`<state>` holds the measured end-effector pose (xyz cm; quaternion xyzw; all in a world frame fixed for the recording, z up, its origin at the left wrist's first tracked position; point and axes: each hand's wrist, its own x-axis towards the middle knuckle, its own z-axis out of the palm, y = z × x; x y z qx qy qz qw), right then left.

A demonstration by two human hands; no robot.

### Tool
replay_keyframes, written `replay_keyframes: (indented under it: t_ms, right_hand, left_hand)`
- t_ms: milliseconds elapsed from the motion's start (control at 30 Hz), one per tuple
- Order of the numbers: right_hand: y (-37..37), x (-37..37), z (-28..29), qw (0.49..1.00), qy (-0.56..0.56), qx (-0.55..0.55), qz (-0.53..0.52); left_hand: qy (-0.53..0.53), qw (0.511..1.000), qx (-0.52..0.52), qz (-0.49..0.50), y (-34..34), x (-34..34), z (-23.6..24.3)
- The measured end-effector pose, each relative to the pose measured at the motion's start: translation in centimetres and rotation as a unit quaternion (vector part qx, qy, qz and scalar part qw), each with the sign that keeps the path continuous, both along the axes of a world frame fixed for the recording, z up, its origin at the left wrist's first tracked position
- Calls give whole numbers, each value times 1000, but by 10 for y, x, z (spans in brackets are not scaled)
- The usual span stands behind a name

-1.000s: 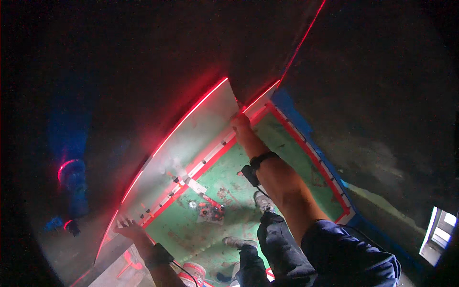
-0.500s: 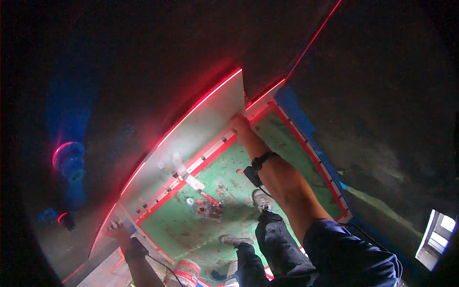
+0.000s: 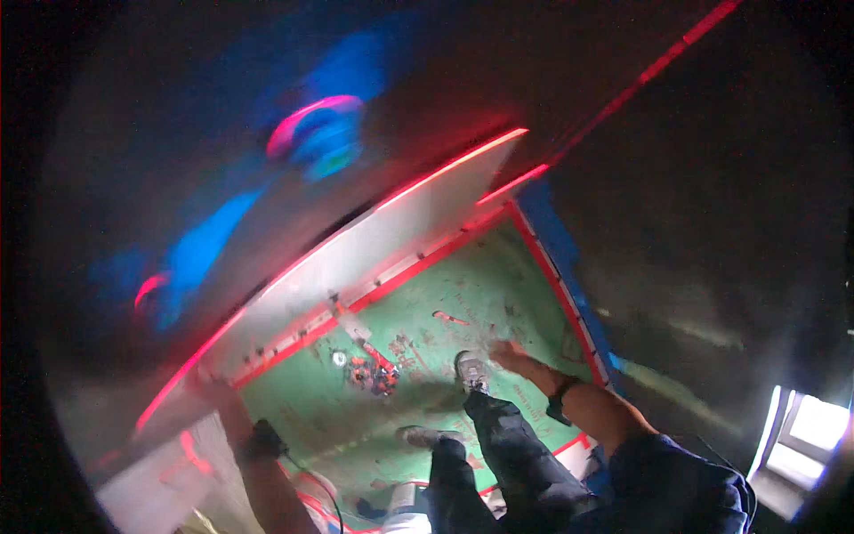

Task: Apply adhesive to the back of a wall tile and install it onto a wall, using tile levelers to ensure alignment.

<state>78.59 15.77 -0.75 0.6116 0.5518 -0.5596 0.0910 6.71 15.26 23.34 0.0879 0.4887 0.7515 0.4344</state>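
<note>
A long pale panel (image 3: 409,222) stands along the wall at the edge of the green floor, a red laser line glowing along its top edge. My left hand (image 3: 209,387) is at the panel's left end, its fingers smeared by motion, so contact cannot be made out. My right hand (image 3: 509,354) is away from the panel, low over the floor beside my shoe (image 3: 471,369). Its fingers are blurred, and nothing shows plainly in it. An orange-and-black cluster of small parts (image 3: 369,374) lies on the floor, a red-handled tool (image 3: 384,359) beside it.
Red-edged strips (image 3: 565,294) border the green floor (image 3: 427,347). A thin orange piece (image 3: 451,318) lies near my right hand. At lower left is a pale flat board (image 3: 165,481); a white bucket (image 3: 406,514) stands near my legs. A bright window (image 3: 814,427) is far right.
My right hand has left the panel and come down toward the floor near my shoe. My left hand stays by the panel's left end. The view has shifted, blurring the wall.
</note>
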Motion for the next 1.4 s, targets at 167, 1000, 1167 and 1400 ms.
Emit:
replay_keyframes:
  t_ms: [167, 1000, 1167, 1400]
  right_hand:
    - [-85, 19, 44, 940, 111, 131, 295]
    - [-585, -883, 211, 256, 484, 466, 695]
    - [-682, -951, 150, 95, 81, 421, 899]
    - [-625, -915, 95, 350, 94, 236, 902]
  left_hand:
    - [376, 898, -224, -37, -88, 163, -5]
    - [110, 848, -459, -242, -595, 354, -108]
    - [118, 904, -404, -74, -603, 336, -121]
    - [52, 928, -367, -38, -604, 325, -123]
